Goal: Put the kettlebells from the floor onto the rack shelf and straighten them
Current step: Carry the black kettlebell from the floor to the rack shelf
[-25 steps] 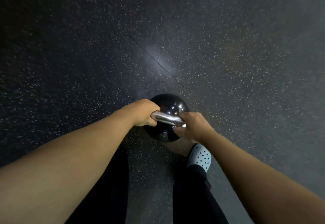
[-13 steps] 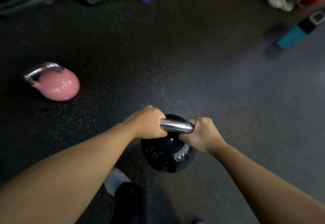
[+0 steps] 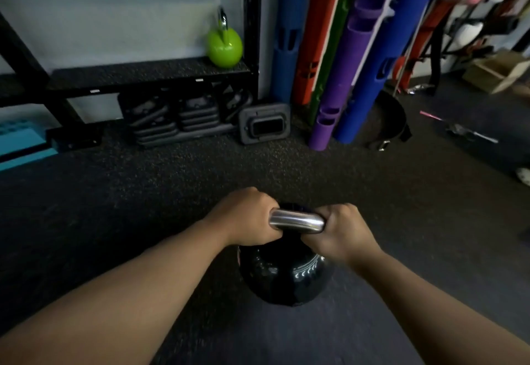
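Two kettlebells in view. One green kettlebell [image 3: 224, 47] upright at the right end of the black rack shelf [image 3: 137, 73], otherwise bare. One stack of black plates [image 3: 177, 119] on the floor beneath the shelf. Five foam tubes [image 3: 355, 57] leaning on the wall right of the rack: two blue, one red, one green, one purple. One black kettlebell [image 3: 284, 275] low in front, over the dark floor [image 3: 143, 186]. Left hand [image 3: 246, 217] and right hand [image 3: 339, 229] both on its steel handle [image 3: 296, 221], fingers wrapped fully closed around it.
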{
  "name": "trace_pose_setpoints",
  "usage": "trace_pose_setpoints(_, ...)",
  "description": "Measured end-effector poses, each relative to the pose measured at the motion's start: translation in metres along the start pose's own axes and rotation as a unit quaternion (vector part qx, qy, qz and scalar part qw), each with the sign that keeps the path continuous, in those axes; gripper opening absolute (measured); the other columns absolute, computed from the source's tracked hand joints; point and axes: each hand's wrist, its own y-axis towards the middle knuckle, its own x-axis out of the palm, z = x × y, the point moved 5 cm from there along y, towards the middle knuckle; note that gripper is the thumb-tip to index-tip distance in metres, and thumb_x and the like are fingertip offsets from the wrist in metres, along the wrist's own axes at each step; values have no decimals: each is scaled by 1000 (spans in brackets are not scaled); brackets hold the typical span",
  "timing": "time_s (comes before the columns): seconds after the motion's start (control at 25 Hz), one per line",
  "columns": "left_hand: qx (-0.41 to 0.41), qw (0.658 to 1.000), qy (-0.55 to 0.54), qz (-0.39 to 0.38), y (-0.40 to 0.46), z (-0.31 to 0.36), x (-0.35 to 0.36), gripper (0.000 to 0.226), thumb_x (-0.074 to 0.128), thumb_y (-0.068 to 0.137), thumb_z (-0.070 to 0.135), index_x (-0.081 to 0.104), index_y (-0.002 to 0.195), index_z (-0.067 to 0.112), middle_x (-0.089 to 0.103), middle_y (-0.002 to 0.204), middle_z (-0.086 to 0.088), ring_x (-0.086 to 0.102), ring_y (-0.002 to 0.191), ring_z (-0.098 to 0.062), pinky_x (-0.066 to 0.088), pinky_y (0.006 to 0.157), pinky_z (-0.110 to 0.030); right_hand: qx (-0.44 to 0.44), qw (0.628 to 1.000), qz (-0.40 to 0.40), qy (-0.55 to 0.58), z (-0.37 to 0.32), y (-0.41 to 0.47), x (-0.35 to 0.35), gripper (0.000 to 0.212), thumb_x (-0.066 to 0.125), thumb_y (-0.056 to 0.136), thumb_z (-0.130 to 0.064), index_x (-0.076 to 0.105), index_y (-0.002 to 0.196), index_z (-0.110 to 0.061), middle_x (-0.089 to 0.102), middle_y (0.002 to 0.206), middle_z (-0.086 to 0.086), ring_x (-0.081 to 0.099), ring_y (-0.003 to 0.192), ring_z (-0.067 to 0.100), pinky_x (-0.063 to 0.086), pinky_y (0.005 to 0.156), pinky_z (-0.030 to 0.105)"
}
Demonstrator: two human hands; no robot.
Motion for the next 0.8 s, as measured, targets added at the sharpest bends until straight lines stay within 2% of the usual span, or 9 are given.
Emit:
trace_pose_setpoints(0.12,-47,997,36,41,34,-54,-35,16,69,72,40,64,70,25,68,71,2,65,70,-19,38,58,-24,-68,997,-15,-26,-21,85,5,13,70,67,-30,70,69,-17,68,60,-1,64,55,11,47,50,23)
trace_pose_setpoints(0.2,-71,994,56,60,55,-86,-57,22,67,72,43,69,80,23,72,81,-3,68,77,-22,39,58,-24,-112,992,-32,-42,-31,137,12,17,66,67,-33,71,74,-19,71,65,-1,66,59,12,50,54,24)
trace_pose_setpoints(0.32,-112,991,38,66,90,-140,-91,17,65,72,40,66,76,23,71,75,0,67,70,-18,37,52,-22,-152,986,-48,-54,-51,223,22,18,64,69,-34,71,80,-22,74,70,-1,69,62,14,52,56,25)
trace_pose_setpoints(0.44,-146,986,30,75,122,-200,-125,14,64,75,40,62,72,26,66,69,4,63,64,-14,41,53,-24,-177,980,-59,-63,-80,304,34,16,63,72,-34,71,81,-23,74,72,-2,69,63,12,55,58,27)
trace_pose_setpoints(0.64,-181,977,62,90,184,-326,-180,20,58,83,39,50,68,29,59,65,8,57,59,-13,35,52,-25,-195,977,-77,-47,-131,454,77,10,67,72,-30,67,71,-19,70,66,-2,67,60,15,54,56,34)
trace_pose_setpoints(0.8,-186,964,121,145,231,-409,-228,16,62,81,40,62,78,24,67,75,2,64,69,-24,41,57,-30,-191,978,-81,-37,-161,562,102,11,67,72,-29,69,76,-19,69,64,0,65,60,15,53,55,35)
